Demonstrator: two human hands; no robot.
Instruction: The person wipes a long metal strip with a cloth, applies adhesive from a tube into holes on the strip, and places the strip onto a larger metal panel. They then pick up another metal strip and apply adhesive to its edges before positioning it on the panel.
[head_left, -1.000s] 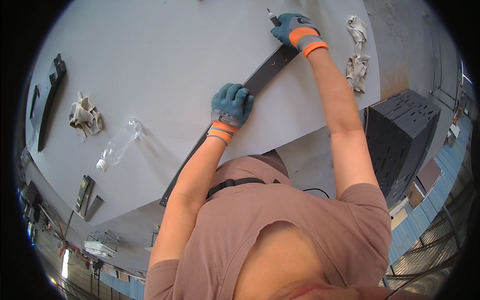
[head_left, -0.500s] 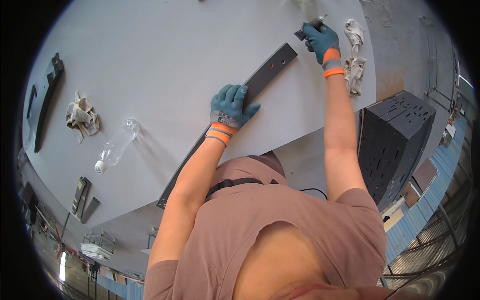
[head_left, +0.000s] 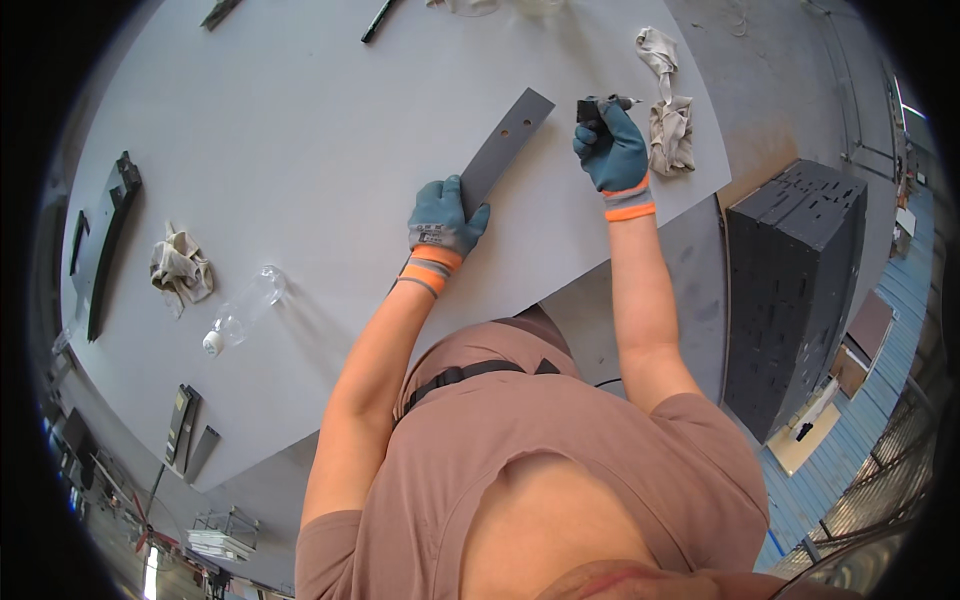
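Under my gloved left hand (head_left: 440, 220) lies a long dark grey bar (head_left: 505, 150), slanting across the light grey table (head_left: 330, 110). My fingers wrap over its edge with the thumb on the near side. Two round holes show near the bar's far end; the lower stretch is hidden by my forearm. Just to the right of that far end, my gloved right hand (head_left: 614, 160) is closed around a small black tool (head_left: 588, 111) with a slim, pale metal tip pointing right. The tool's exact kind is unclear. It is apart from the bar.
Grey-white cloths (head_left: 672, 135) lie right of my right hand. At left are a crumpled rag (head_left: 182, 268), a clear plastic bottle (head_left: 240, 318), a dark curved part (head_left: 115, 240) and short strips (head_left: 182, 425). A black pen (head_left: 378, 20) lies far off. Dark slotted panels (head_left: 795, 280) stand beyond the right edge.
My right hand has drawn closer to me and turned, so the tool now lies nearly level. The view has shifted, bringing the black pen into sight. My left hand keeps its hold on the bar.
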